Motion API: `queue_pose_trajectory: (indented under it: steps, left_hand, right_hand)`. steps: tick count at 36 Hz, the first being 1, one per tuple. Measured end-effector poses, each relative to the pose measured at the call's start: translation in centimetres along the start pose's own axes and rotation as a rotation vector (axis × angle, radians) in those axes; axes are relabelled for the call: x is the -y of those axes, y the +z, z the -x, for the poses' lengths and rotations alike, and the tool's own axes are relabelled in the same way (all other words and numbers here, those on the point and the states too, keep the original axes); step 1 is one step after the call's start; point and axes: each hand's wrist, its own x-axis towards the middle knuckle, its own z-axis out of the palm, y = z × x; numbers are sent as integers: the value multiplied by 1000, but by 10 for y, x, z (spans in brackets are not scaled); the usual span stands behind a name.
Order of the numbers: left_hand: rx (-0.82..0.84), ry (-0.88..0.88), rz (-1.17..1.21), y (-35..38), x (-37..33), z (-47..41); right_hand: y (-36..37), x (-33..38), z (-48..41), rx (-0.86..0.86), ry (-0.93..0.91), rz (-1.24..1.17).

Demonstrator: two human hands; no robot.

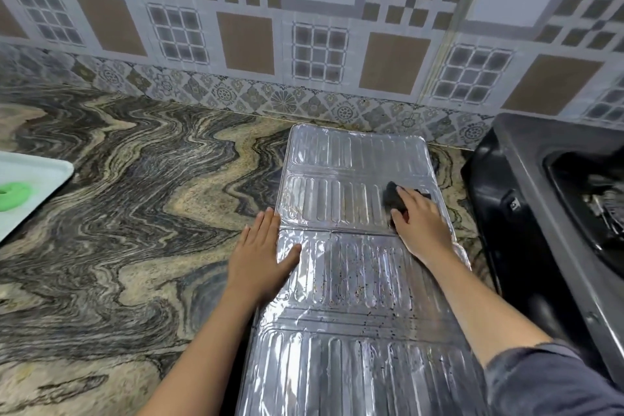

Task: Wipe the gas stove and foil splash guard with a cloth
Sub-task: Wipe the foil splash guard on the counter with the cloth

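The foil splash guard (341, 284) lies flat on the marbled countertop, its ribbed panels running from the wall toward me; the nearer panels carry dark specks. My right hand (422, 223) presses a dark cloth (393, 197) onto the right side of the guard's second panel, fingers bent over it. My left hand (261, 253) lies flat with straight fingers on the guard's left edge, half on the counter. The black gas stove (526, 213) stands at the far right, only its left side and one burner recess showing.
The countertop (135, 213) stretches wide to the left of the guard. A white tray (30, 182) holding a green ring-shaped item (11, 196) sits at the left edge. A patterned tile wall (304, 27) backs the counter.
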Motion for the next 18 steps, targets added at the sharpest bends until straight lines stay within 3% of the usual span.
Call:
queue_pose_trajectory:
  steps: [5, 9, 18]
  left_hand:
    - [0, 7, -35, 1, 1, 0]
    - [2, 10, -38, 2, 1, -2]
    - [14, 24, -6, 1, 3, -1]
  right_hand:
    - [12, 25, 12, -105, 204, -24]
    - [21, 47, 12, -111, 257, -20]
    - [33, 89, 7, 2, 45, -21]
